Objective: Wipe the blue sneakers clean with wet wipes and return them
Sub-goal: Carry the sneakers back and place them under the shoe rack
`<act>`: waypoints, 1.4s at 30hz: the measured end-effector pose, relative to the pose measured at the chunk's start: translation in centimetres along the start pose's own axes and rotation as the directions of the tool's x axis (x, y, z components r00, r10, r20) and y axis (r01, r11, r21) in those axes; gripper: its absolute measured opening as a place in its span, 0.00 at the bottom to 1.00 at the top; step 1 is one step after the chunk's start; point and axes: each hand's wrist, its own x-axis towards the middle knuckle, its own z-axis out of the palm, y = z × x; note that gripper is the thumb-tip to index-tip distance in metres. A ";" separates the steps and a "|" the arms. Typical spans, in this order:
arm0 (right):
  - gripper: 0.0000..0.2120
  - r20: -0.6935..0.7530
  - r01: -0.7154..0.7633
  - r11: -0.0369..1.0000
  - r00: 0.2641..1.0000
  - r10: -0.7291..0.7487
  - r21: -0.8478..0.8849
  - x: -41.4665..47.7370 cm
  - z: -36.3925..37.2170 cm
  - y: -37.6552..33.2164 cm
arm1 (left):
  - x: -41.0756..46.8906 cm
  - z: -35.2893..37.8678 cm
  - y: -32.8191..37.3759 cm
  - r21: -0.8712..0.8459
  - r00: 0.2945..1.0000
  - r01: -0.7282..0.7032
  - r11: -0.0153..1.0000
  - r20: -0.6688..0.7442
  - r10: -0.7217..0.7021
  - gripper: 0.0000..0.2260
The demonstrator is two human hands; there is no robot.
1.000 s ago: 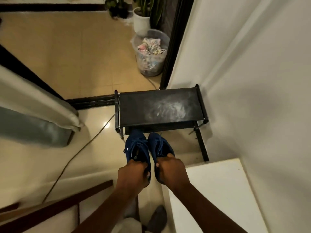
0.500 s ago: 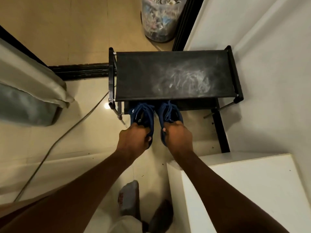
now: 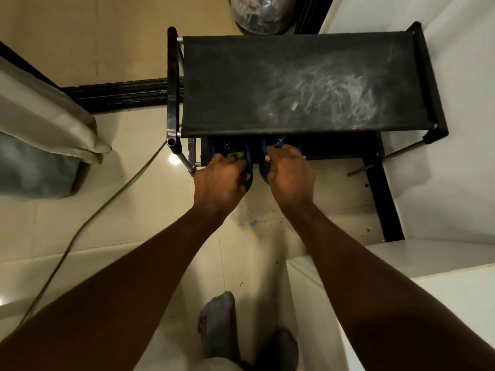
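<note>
Two blue sneakers lie side by side under the top shelf of a black shoe rack (image 3: 300,84), toes hidden beneath it. My left hand (image 3: 222,180) grips the heel of the left sneaker (image 3: 247,153), whose green insole label shows. My right hand (image 3: 290,172) grips the heel of the right sneaker (image 3: 263,167). Only the heel ends of both shoes show, just past the rack's front edge. No wet wipes are in view.
The rack's dusty top shelf stands against a white wall (image 3: 460,76) on the right. A grey cable (image 3: 107,204) runs across the pale floor tiles at left. A clear bin (image 3: 262,14) stands behind the rack, a white ledge (image 3: 428,266) at lower right. My socked feet (image 3: 218,325) are below.
Both hands have pushed the sneakers forward and down, from in front of the rack to under its top shelf. The camera has leaned in closer over the rack.
</note>
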 end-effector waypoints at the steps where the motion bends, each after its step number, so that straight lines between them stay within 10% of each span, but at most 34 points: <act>1: 0.07 -0.018 0.005 1.000 1.000 -0.005 0.003 0.4 0.3 -0.1 | 0.3 0.2 -0.4 0.009 1.000 -0.003 1.000 -0.007 0.003 0.07; 27: 0.27 0.246 0.132 0.965 0.966 -0.075 -0.225 1.9 4.2 -0.2 | 3.2 2.1 -3.0 0.083 0.988 -0.062 0.995 0.145 0.049 0.19; 36: 0.16 0.136 0.161 0.974 0.981 -0.140 -0.157 2.0 3.2 0.2 | 2.7 -0.6 -4.1 -0.211 1.000 0.024 0.977 0.016 -0.021 0.14; 38: 0.13 -0.018 -0.040 0.984 0.999 0.044 0.175 1.8 2.4 -0.6 | 2.7 -0.9 -4.1 -0.539 0.964 0.252 0.804 0.071 -0.255 0.15; 39: 0.12 -0.047 -0.184 0.885 0.973 0.225 0.428 1.7 1.8 -1.1 | 2.7 -1.4 -3.9 -0.733 0.905 0.382 0.562 0.176 -0.387 0.15; 42: 0.09 0.353 -0.437 0.028 0.761 0.544 0.899 2.8 -0.9 -2.7 | 3.3 -3.7 -2.8 -0.833 0.769 0.439 -0.336 0.542 -0.338 0.17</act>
